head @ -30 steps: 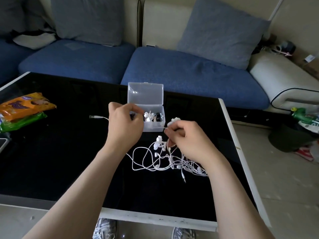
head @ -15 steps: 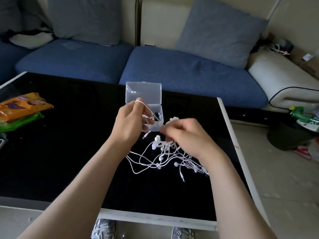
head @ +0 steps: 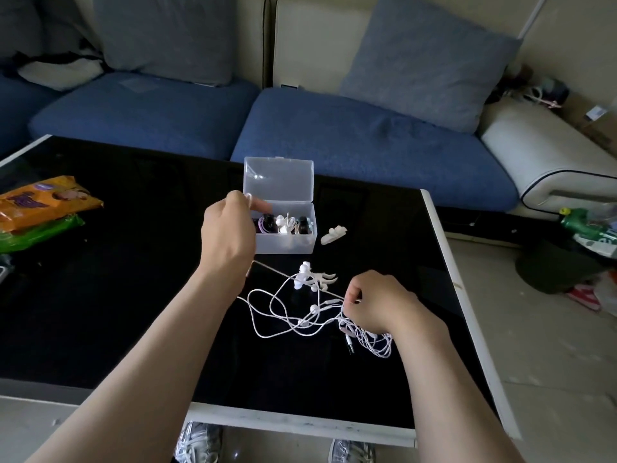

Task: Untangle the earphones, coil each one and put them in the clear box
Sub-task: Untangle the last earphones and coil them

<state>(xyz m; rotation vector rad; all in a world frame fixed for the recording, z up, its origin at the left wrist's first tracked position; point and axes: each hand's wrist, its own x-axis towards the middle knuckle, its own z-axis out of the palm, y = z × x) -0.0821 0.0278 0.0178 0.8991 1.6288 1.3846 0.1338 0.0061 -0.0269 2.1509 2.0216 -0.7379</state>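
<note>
A tangle of white earphones [head: 302, 310] lies on the black table [head: 100, 312] in front of the clear box [head: 283, 243]. The box stands open, lid up, with coiled earphones inside. My left hand [head: 228, 233] hovers just left of the box and pinches a white cord that runs down to the tangle. My right hand [head: 377, 304] sits at the tangle's right side, fingers curled round several cords. A jack plug [head: 349, 344] pokes out below it.
A small white piece [head: 333, 234] lies right of the box. Orange and green snack packets [head: 40, 212] sit at the table's left edge. A blue sofa [head: 350, 145] runs behind the table. Clutter covers the floor at the right.
My right hand moved down and right to the tangle's right side. The left hand stayed by the box holding its cord. The cord between both hands now stretches out longer.
</note>
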